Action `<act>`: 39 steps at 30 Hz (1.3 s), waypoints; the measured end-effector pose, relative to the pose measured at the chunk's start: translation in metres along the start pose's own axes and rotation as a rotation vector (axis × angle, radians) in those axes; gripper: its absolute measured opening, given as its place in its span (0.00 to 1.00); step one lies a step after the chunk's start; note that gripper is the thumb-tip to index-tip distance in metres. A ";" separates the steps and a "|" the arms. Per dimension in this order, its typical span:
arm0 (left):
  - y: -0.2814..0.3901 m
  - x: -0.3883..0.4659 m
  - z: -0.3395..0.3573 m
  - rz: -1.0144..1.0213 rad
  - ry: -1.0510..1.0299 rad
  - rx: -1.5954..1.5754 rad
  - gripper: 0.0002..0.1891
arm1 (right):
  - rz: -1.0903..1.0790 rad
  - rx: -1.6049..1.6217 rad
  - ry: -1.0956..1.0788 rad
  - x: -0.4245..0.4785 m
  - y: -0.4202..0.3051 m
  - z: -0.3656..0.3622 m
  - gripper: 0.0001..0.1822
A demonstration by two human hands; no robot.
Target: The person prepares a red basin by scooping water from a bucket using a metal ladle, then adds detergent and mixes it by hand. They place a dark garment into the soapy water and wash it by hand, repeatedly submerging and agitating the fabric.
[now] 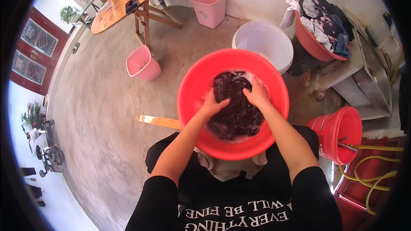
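A round red plastic basin [192, 77] stands in front of me, between my knees. Wet dark cloth [236, 112] lies in it in sudsy water. On the cloth's left side rests my left hand [214, 102], thumb spread, fingertips partly hidden at the cloth's edge. My right hand [256, 93] touches the upper right of the cloth, thumb apart from the fingers and pointing inward. Whether either hand grips a fold of the cloth cannot be told. Light foam shows around the cloth, mostly near my right fingers.
Beyond the basin stands a white tub [263, 40]. A heaped basin of clothes [308, 43] is at the upper right; a red bucket [348, 134] and yellow hose [379, 158] are at right. Pink bins [143, 65] and a wooden table [112, 14] stand farther off, upper left.
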State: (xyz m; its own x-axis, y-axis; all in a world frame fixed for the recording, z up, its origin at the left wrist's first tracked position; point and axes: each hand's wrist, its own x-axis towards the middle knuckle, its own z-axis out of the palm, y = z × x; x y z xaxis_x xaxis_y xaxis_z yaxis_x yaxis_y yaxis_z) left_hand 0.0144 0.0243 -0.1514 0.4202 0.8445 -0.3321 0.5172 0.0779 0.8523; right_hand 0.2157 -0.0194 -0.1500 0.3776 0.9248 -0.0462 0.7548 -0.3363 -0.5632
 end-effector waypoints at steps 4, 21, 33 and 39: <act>0.014 -0.003 0.011 -0.380 -0.327 -1.065 0.44 | 0.247 0.763 -0.248 -0.014 -0.028 0.018 0.38; 0.026 0.002 -0.011 0.068 0.123 -0.452 0.23 | -0.064 -0.108 0.050 -0.008 -0.032 -0.044 0.24; -0.006 0.013 0.015 0.017 0.230 0.162 0.38 | 0.024 -0.292 0.004 -0.012 -0.001 0.009 0.29; -0.002 0.011 0.004 -0.482 -0.106 -1.139 0.37 | -0.290 0.891 -0.350 -0.043 -0.071 0.003 0.15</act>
State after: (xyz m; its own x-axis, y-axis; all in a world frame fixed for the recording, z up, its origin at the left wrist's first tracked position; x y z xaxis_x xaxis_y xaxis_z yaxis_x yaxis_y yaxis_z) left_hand 0.0204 0.0311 -0.1584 0.4528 0.5590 -0.6946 -0.2843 0.8289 0.4817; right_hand 0.1443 -0.0353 -0.1106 -0.0454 0.9985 0.0314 0.0613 0.0341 -0.9975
